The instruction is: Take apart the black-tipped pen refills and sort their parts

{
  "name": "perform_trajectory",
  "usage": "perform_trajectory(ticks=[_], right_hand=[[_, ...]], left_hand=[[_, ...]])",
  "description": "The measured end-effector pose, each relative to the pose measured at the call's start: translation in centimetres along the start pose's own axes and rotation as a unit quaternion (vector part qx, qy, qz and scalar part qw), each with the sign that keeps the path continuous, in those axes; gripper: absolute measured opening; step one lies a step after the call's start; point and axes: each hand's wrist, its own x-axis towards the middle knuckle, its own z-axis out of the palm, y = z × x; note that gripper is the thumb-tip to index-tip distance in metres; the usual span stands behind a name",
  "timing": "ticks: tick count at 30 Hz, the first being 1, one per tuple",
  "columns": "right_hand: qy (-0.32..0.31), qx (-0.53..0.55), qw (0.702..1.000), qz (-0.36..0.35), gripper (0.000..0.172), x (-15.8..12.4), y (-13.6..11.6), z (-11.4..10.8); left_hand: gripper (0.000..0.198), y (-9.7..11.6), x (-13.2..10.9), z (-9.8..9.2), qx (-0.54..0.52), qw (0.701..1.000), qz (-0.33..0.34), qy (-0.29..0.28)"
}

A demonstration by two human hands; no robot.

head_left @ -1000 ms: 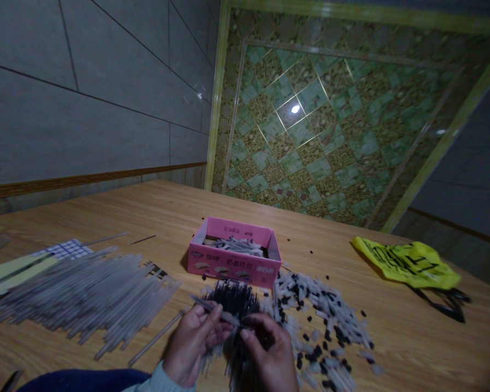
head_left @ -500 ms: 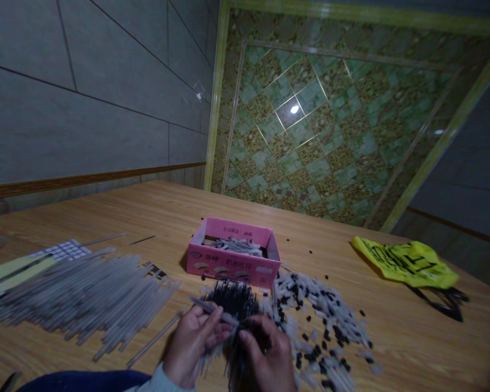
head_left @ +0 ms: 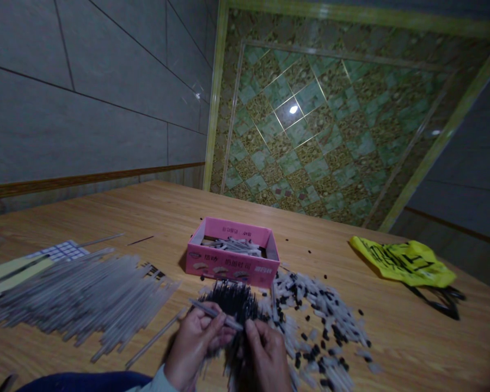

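Observation:
My left hand [head_left: 198, 340] is closed round a slim grey pen [head_left: 214, 314], which slants down to the right across the fingers. At the pen's lower right end is my right hand [head_left: 267, 348], its thumb and fingertips pinched together. Whatever small thing they hold, if anything, is hidden. Beneath both hands lies a dense heap of thin dark pen refills [head_left: 239, 299]. Clear pen barrels [head_left: 85, 296] are spread in a wide pile on the left. To the right are scattered translucent pen caps [head_left: 330, 305] mixed with small black plugs [head_left: 313, 356].
A pink cardboard box [head_left: 232, 267] holding several pens stands behind the refills. A yellow bag [head_left: 404, 262] with black straps lies at the right. Yellow paper and checked cloth [head_left: 61, 251] are on the left of the wooden table [head_left: 155, 207].
My right hand's fingers have drawn in from an arched shape to a tighter pinch at the pen's end. My left hand keeps the pen almost in place.

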Motion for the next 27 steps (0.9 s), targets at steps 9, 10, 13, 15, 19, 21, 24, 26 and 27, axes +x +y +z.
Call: perform_trajectory(ticks=[9,10,13,15,19,21,24,26,27], right_hand=[[0.029,-0.150,0.980,-0.125,0.034,-0.18,-0.06,-0.24],[0.014,-0.166,0.979,-0.116,0.040,-0.18,-0.03,-0.34],[-0.017,-0.178,0.980,-0.089,0.040,-0.12,-0.19,-0.65],[-0.005,-0.172,0.979,-0.107,0.030,-0.07,-0.33,-0.71],[-0.012,-0.187,0.978,-0.096,0.041,-0.08,-0.30,-0.63],[-0.022,-0.193,0.979,-0.066,0.045,-0.13,-0.32,-0.70],[-0.016,-0.201,0.976,-0.087,0.030,-0.19,-0.59,-0.86],[-0.019,-0.209,0.971,-0.111,0.028,-0.19,-0.76,-0.91],[-0.024,-0.212,0.970,-0.112,0.032,-0.16,-0.79,-0.92]], left_hand=[[0.035,0.06,0.12,-0.26,0.017,1.000,-0.004,0.012],[0.035,0.00,0.16,-0.23,0.017,1.000,-0.003,0.006],[0.034,-0.16,0.24,-0.20,0.020,1.000,-0.001,0.006],[0.034,-0.21,0.21,-0.21,0.022,1.000,0.001,0.009],[0.036,-0.15,-0.05,-0.20,0.027,1.000,-0.011,-0.002],[0.036,-0.04,-0.18,-0.16,0.026,1.000,-0.013,-0.003],[0.036,0.09,-0.19,-0.16,0.021,1.000,-0.009,0.009],[0.037,0.05,-0.05,-0.20,0.020,1.000,-0.011,0.011],[0.037,0.01,0.04,-0.24,0.020,1.000,-0.012,0.010]])
